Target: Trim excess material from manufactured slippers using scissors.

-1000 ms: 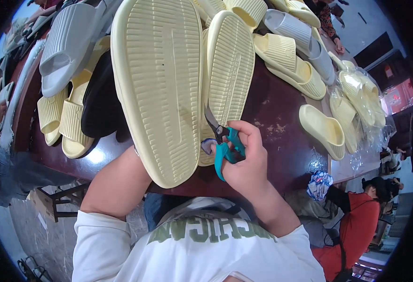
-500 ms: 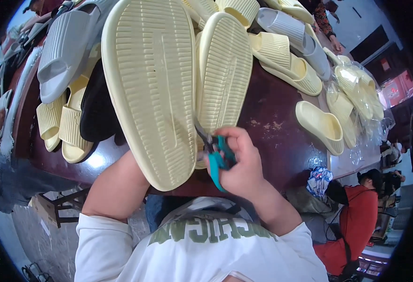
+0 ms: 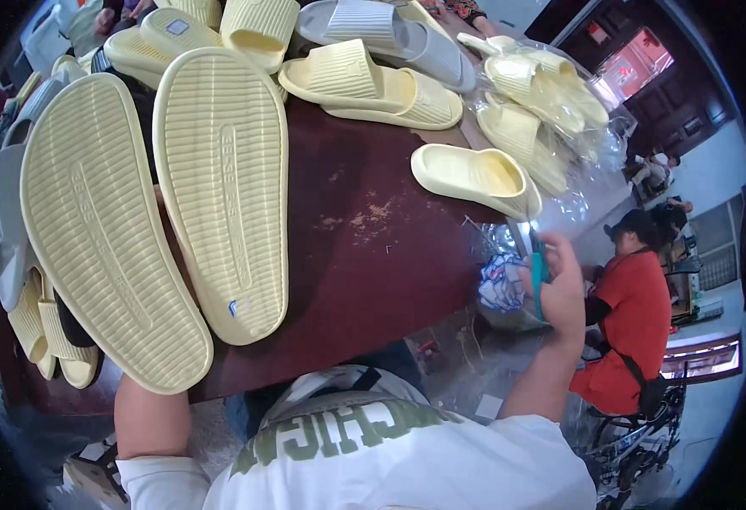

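Note:
A pair of pale yellow slippers is held up with the ribbed soles facing me: a left slipper [image 3: 101,212] and a right slipper [image 3: 220,187]. My left forearm goes up behind them; the left hand [image 3: 160,198] is nearly all hidden, with only a sliver of skin between the soles. A small blue-and-white mark [image 3: 235,307] is on the right sole near its lower end. Away to the right, my right hand [image 3: 562,285] is closed on teal-handled snips [image 3: 539,276], blades upward. They are beside a blue-and-white crumpled bundle [image 3: 501,283] and below a single yellow slipper [image 3: 475,177].
Yellow and grey slippers [image 3: 369,85] lie along the far side of the dark red table [image 3: 356,280]. Clear plastic bags [image 3: 551,110] with yellow slippers are at the far right. Crumbs [image 3: 369,217] lie mid-table. A person in red [image 3: 632,323] sits to the right.
My right hand has moved right with the snips, away from the soles. The slippers have shifted left and spread apart, showing both soles. The view has turned to the right.

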`<move>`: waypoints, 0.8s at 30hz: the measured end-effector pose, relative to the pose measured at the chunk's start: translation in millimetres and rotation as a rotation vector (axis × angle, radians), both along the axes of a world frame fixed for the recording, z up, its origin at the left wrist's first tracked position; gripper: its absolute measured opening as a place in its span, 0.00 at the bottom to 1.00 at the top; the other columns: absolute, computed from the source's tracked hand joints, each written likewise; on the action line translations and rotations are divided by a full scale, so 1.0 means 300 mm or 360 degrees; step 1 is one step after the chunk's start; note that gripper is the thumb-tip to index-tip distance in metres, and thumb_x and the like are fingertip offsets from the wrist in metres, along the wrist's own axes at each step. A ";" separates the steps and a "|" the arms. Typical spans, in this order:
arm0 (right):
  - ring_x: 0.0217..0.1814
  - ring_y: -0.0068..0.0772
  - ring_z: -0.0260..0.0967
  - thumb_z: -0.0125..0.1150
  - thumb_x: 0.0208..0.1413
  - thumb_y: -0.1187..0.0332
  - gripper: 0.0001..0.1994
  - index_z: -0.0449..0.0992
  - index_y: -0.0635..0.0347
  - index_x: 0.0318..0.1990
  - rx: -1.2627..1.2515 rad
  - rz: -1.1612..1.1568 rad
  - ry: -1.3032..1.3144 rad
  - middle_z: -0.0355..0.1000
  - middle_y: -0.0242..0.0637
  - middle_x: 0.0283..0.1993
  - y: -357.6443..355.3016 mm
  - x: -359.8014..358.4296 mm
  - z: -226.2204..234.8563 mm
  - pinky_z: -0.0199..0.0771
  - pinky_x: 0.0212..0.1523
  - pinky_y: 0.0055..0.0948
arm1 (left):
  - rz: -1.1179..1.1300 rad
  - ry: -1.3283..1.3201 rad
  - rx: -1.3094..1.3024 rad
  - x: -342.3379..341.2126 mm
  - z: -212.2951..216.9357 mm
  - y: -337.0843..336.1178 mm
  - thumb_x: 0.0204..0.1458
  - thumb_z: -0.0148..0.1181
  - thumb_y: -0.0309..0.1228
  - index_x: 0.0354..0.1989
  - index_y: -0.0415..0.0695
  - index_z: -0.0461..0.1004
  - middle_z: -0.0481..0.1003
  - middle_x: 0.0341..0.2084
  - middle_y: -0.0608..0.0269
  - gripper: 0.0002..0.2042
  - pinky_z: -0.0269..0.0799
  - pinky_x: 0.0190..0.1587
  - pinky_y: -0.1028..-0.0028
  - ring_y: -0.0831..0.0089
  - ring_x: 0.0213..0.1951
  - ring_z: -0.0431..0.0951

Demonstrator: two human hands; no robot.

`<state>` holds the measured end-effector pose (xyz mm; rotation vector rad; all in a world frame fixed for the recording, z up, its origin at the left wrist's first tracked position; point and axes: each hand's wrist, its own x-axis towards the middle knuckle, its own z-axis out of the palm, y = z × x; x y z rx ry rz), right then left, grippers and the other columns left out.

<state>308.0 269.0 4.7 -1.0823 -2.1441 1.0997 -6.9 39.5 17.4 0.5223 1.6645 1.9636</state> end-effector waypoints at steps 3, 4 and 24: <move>0.28 0.23 0.65 0.66 0.39 0.76 0.23 0.65 0.60 0.45 0.0353 -0.0229 -0.0413 0.68 0.32 0.26 0.034 0.056 -0.082 0.66 0.31 0.24 | -0.0131 -0.0005 -0.0011 -0.009 -0.070 0.134 0.46 0.57 0.31 0.43 0.40 0.73 0.73 0.41 0.55 0.15 0.70 0.44 0.69 0.63 0.46 0.72; 0.28 0.23 0.65 0.66 0.39 0.76 0.23 0.65 0.60 0.45 0.0348 -0.0198 -0.0369 0.68 0.32 0.26 0.040 0.058 -0.080 0.66 0.31 0.24 | -0.0093 0.0037 -0.0022 -0.010 -0.066 0.096 0.46 0.57 0.31 0.43 0.40 0.73 0.73 0.41 0.55 0.15 0.70 0.44 0.69 0.63 0.46 0.72; 0.39 0.36 0.65 0.70 0.32 0.72 0.34 0.60 0.59 0.52 0.0644 0.0576 0.0281 0.65 0.41 0.42 -0.215 -0.374 -0.044 0.67 0.40 0.31 | 0.0155 0.0589 -0.0087 -0.016 0.004 -0.015 0.46 0.57 0.31 0.42 0.40 0.74 0.73 0.40 0.55 0.14 0.70 0.43 0.70 0.63 0.45 0.73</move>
